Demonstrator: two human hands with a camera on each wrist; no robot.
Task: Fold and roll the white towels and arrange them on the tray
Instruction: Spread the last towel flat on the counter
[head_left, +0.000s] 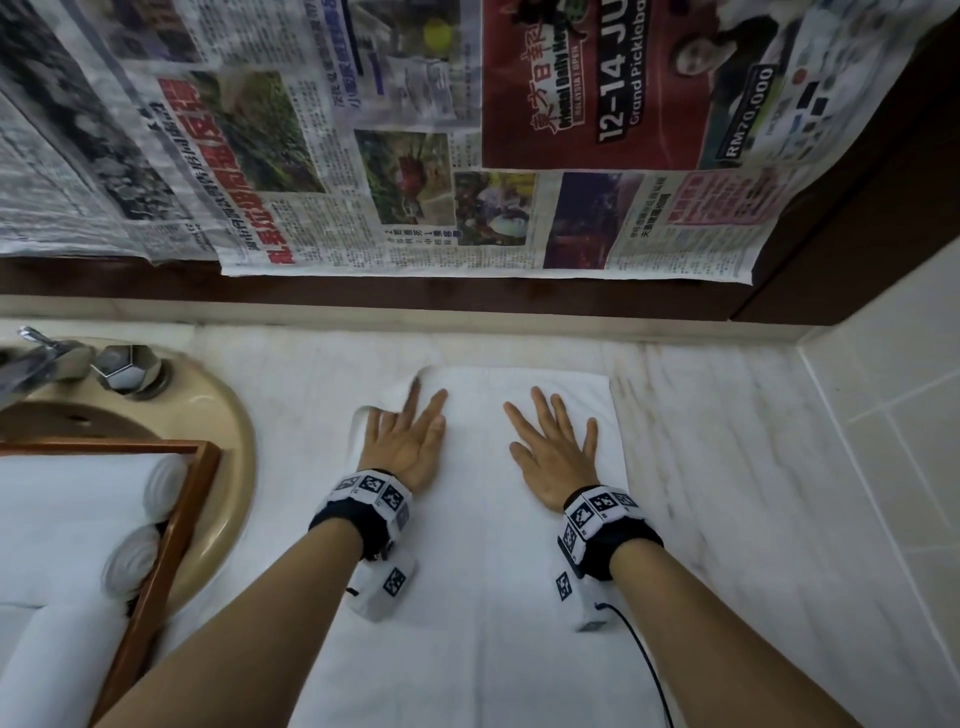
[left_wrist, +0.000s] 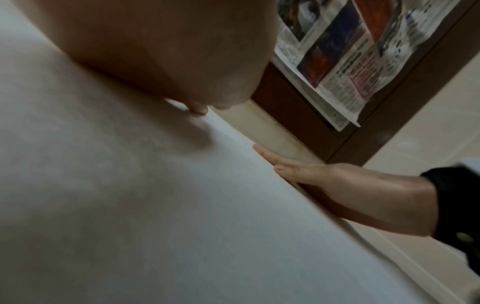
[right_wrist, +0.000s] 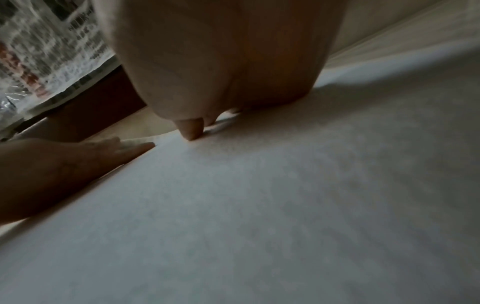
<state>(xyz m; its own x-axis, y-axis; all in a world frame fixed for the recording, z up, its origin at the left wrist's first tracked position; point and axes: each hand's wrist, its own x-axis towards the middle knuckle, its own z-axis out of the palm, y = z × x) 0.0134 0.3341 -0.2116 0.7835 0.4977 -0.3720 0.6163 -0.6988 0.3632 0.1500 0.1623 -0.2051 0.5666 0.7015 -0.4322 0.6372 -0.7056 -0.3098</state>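
Flat on the pale marble counter (head_left: 727, 441) lies a white towel (head_left: 483, 571), folded into a long strip that runs from the near edge of the head view up toward the back wall. Its far end is squared off on the right, while the far left corner is rumpled and slightly lifted beside the left fingertips. A faint lengthwise crease runs down the middle.

Both hands rest palm-down on the far part of the towel, side by side and apart. The left hand (head_left: 408, 439) has straight fingers fanned out, the outer ones blurred at the towel's left edge. The right hand (head_left: 553, 447) also lies flat with fingers straight and spread, thumb out toward the left. In the wrist views the fingertips meet the cloth and neither hand grips any of it. Each wrist carries a black band with marker tags, and a black cable (head_left: 644, 670) trails from the right one across the towel.

To the left, a wooden tray (head_left: 171, 525) sits over a beige sink (head_left: 228, 467) and holds rolled towels (head_left: 150, 514), spiral ends facing right. A chrome tap (head_left: 122, 366) stands behind the sink. Newspaper (head_left: 415, 156) covers the dark wood panel above the counter, and pale tiles (head_left: 883, 426) close off the right side.
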